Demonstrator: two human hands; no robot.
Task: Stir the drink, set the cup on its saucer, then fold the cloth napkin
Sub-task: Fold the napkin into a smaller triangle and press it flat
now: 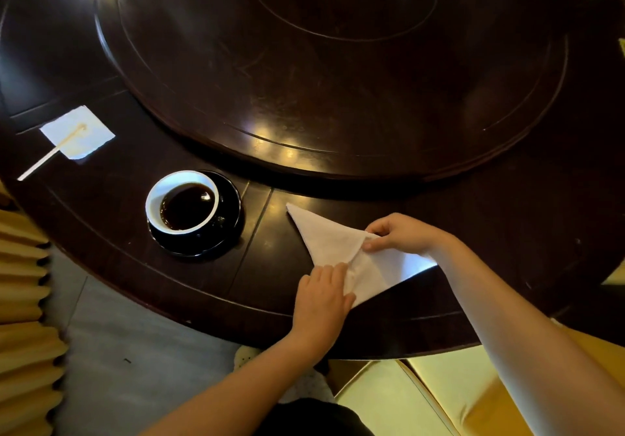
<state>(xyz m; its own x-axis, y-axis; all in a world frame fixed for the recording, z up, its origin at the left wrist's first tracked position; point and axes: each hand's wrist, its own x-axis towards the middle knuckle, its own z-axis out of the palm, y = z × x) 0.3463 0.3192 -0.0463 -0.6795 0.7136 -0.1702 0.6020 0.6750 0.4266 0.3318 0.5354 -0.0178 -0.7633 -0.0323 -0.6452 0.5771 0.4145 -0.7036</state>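
A white cloth napkin (331, 238) lies folded into a triangle near the front edge of the dark round table (101, 243). My left hand (321, 295) presses flat on its near lower edge. My right hand (399, 234) pinches a folded-over corner at the middle of the cloth. To the left, a cup (159, 199) with a white inside, full of dark drink, stands on its black saucer (230, 199). A pale stir stick (50, 155) rests on a small white paper napkin (86, 138) at the far left.
A large raised turntable (338, 74) fills the middle of the table. A chair with pleated tan fabric (23, 317) stands at the left. A yellow seat cover (422, 395) is below the table on the right, beside grey floor (135, 351).
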